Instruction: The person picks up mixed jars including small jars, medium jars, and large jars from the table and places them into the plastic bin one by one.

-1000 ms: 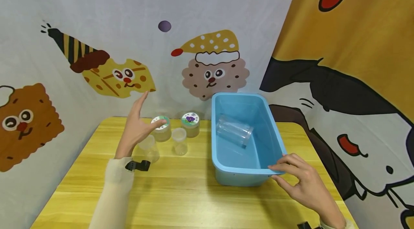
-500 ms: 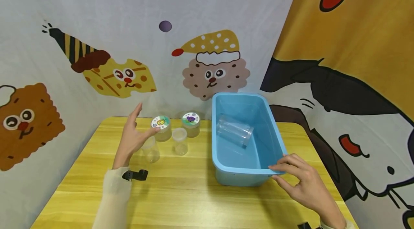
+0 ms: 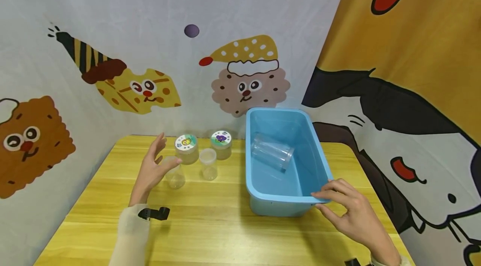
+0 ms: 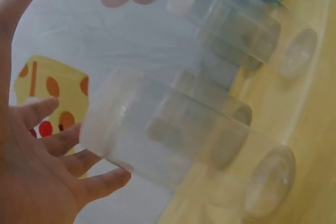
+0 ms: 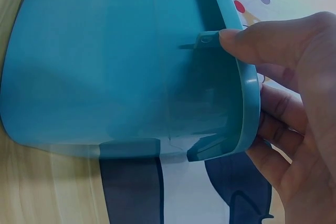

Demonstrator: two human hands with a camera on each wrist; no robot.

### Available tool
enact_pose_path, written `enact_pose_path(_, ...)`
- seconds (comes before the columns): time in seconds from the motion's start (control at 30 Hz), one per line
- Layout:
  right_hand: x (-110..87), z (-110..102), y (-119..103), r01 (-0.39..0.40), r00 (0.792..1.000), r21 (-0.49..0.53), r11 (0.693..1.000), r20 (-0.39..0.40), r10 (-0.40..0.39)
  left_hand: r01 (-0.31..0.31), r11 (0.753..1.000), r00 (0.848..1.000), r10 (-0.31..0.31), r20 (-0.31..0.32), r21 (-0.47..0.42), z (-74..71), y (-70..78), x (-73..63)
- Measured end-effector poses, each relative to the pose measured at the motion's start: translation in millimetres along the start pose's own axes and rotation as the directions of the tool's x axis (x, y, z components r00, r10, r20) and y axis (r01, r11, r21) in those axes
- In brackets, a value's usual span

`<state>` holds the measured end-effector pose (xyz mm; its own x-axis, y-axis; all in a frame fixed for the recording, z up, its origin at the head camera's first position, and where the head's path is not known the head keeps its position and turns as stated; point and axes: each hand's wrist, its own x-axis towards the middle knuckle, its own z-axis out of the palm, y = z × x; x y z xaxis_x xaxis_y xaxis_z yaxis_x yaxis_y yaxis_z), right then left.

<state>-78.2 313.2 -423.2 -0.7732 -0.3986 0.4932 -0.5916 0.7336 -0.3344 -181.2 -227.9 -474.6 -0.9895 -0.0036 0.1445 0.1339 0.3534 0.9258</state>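
Observation:
My left hand (image 3: pixel 150 172) is spread beside a clear plastic jar (image 3: pixel 175 179) with a whitish lid. In the left wrist view the fingers lie along that jar's (image 4: pixel 157 135) lid end, not curled round it. A second clear lidded jar (image 3: pixel 209 168) stands upright to its right. My right hand (image 3: pixel 351 211) pinches the near right corner of the blue plastic bin's rim; the right wrist view has the thumb (image 5: pixel 239 45) under the rim and the fingers over it. Inside the bin (image 3: pixel 282 198) a clear jar (image 3: pixel 272 153) lies on its side.
Two squat tubs, one with a yellow-figure label (image 3: pixel 186 149) and one with a purple-figure label (image 3: pixel 221 144), stand behind the clear jars. A cartoon-printed cloth (image 3: pixel 150 19) hangs right behind the wooden table (image 3: pixel 210 236).
My left hand has come down and back toward me, lowering beside the left clear jar, and the yellow-figure label is now uncovered. My right hand and the bin have stayed put.

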Motion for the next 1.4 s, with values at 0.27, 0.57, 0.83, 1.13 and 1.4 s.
enact_pose_path(0.27,0.3,-1,-1,-0.003,1.0,0.0,1.0,0.002,0.003,0.032,0.999,0.999,-0.032,0.041,0.006,1.5,-12.5,-8.5)
enact_pose_path(0.57,0.3,0,-2,-0.005,1.0,-0.001,1.0,-0.002,0.005,0.05,0.998,0.997,-0.049,0.064,-0.024,1.7,-24.3,-14.9)
enact_pose_path(0.83,-0.4,1,0,-0.002,1.0,-0.004,1.0,-0.009,0.001,0.079,0.997,0.994,-0.079,0.078,0.007,1.1,-38.4,-20.0)
enact_pose_path(1.13,-1.0,1,-1,-0.008,1.0,0.005,1.0,-0.003,0.008,0.037,0.999,0.999,-0.038,0.033,0.029,3.8,-48.8,-20.5)
enact_pose_path(1.4,-1.6,1,0,-0.003,1.0,-0.002,1.0,-0.001,0.003,0.019,1.0,1.0,-0.019,0.025,-0.004,4.2,-53.3,-20.9)
